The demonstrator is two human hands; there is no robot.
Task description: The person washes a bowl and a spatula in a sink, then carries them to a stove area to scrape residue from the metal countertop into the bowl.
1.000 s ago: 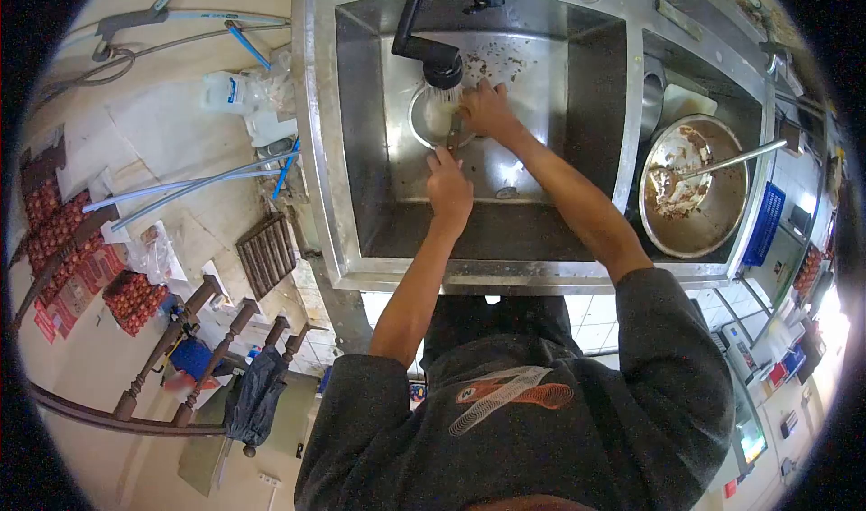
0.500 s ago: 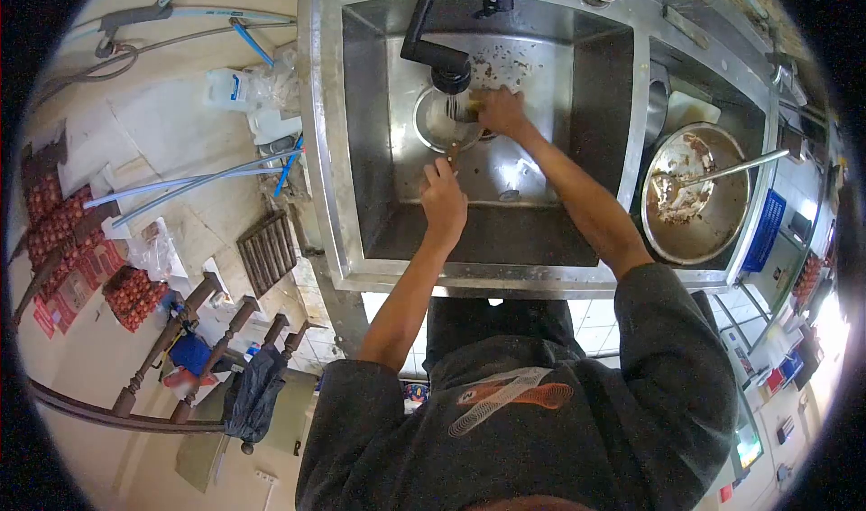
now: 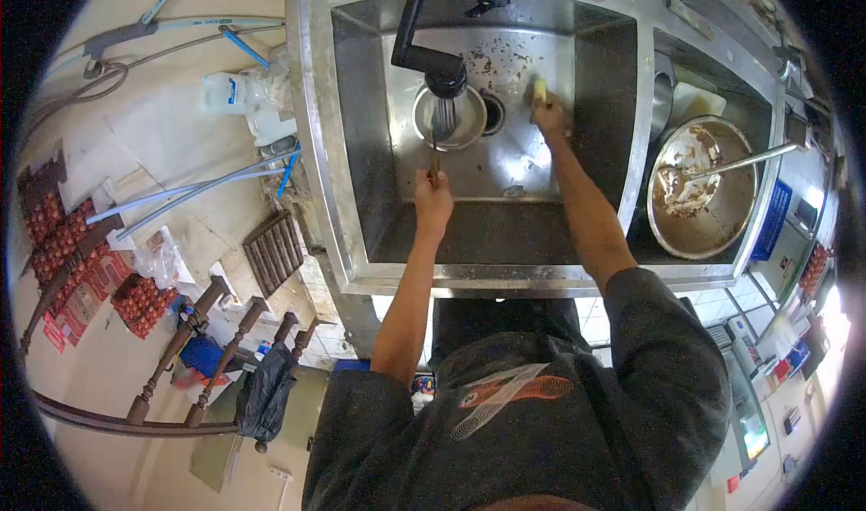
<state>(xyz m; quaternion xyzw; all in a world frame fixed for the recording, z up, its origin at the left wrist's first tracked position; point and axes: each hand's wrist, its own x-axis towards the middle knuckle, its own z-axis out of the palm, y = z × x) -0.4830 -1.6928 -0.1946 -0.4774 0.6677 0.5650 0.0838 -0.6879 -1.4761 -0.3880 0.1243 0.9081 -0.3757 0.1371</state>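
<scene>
A: State the layout around the hands.
B: The main basin (image 3: 388, 233) holds a small metal bowl (image 3: 474, 136), left of centre, with the drain (image 3: 493, 114) just right of it. Dark scraps (image 3: 494, 58) are scattered on the basin floor at the far side.

A: Identify the overhead obstruction.
B: A black faucet arm (image 3: 431, 61) reaches in from the far side and hides part of the area above the small bowl. Water (image 3: 446, 114) falls from its head into that bowl.

A: Adjacent items?
B: In the right basin, a large metal bowl (image 3: 708, 231) carries brown and whitish residue; a long metal handle (image 3: 753, 157) rests across its right rim. A pale board (image 3: 699, 102) lies beyond it.

A: Markings?
B: The white jug (image 3: 216, 95) at left bears a blue label, and the blue panel (image 3: 773, 227) at right bears pale lettering. Both are too small to read.

A: Condition of the held items?
B: The left hand (image 3: 434, 202) pinches the brownish handle of a slim tool (image 3: 436, 159); its narrow, dark end reaches the small bowl's near side. The right hand (image 3: 550, 119), slightly blurred, has its fingers closed on a yellow sponge (image 3: 539, 88), right of the drain.
</scene>
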